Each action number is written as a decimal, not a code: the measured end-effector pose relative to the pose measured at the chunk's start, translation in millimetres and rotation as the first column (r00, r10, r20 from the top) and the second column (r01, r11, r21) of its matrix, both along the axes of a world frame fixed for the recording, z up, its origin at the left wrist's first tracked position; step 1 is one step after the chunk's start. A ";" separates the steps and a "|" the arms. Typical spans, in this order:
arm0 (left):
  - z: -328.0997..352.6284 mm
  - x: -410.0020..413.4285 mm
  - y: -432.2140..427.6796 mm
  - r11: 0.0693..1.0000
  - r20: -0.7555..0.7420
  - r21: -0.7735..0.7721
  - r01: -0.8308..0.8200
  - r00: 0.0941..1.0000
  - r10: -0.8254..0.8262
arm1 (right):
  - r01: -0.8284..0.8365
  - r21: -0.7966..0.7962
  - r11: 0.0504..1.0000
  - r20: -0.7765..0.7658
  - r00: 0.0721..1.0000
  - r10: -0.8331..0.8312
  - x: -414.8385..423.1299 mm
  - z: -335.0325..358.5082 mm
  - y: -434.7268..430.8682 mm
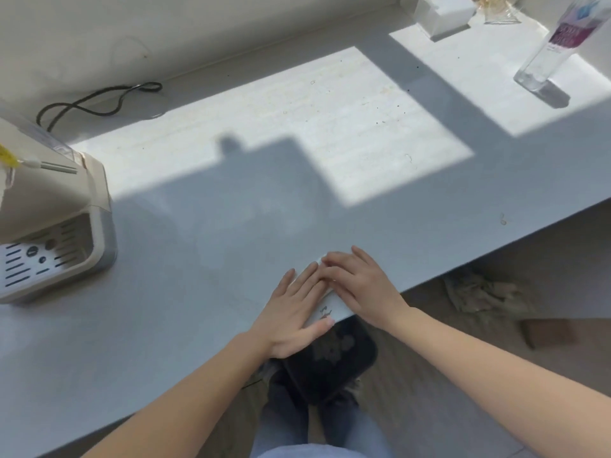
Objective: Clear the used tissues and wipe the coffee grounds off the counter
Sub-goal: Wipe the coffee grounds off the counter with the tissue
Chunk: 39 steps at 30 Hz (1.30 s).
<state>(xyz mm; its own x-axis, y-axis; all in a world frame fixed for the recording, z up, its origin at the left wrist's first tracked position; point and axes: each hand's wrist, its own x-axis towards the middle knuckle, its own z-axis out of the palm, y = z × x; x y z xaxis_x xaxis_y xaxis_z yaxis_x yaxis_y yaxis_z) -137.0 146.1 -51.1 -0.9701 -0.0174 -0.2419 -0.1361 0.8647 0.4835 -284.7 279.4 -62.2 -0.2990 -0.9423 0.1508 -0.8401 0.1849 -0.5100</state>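
A white tissue with small brown stains lies flat at the front edge of the grey counter. My left hand presses flat on its left side, thumb along the near edge. My right hand lies flat on its right side, and the fingertips of both hands touch. Most of the tissue is hidden under the hands. A few dark coffee specks dot the sunlit patch farther back. A small brownish mark sits near the right front edge.
A beige coffee machine with a drip tray stands at the left, its black cable behind it. A clear bottle and a white box stand at the back right. A black bin sits on the floor below the hands.
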 end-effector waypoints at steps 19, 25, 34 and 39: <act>6.8 35.8 -11.7 0.962 -0.209 -0.064 -0.265 0.946 0.247 | 0.008 0.107 0.994 -0.020 1.000 -0.006 -2.8 21.0 -50.2; 3.8 10.6 -17.7 0.985 -0.111 -0.141 -0.100 0.990 0.085 | 0.427 0.087 0.900 -0.099 0.903 -0.419 -64.0 8.0 -44.9; -10.9 -6.1 -59.2 0.944 0.023 -0.131 -0.302 0.951 0.307 | 0.373 0.320 0.871 -0.267 0.917 -0.295 -76.4 -6.3 -38.1; -11.7 11.5 -148.0 0.804 0.080 -0.200 -0.561 0.808 0.584 | 0.378 0.329 0.866 -0.270 0.916 -0.297 -76.2 -5.9 -38.5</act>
<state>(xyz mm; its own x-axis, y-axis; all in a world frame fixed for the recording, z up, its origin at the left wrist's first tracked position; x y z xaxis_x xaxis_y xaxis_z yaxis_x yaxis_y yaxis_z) -125.5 -1.9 -62.8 -0.7305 -0.6084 -0.3103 -0.6821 0.6718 0.2888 -360.9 240.9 -68.1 -0.6093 -0.7875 -0.0924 -0.7690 0.6153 -0.1735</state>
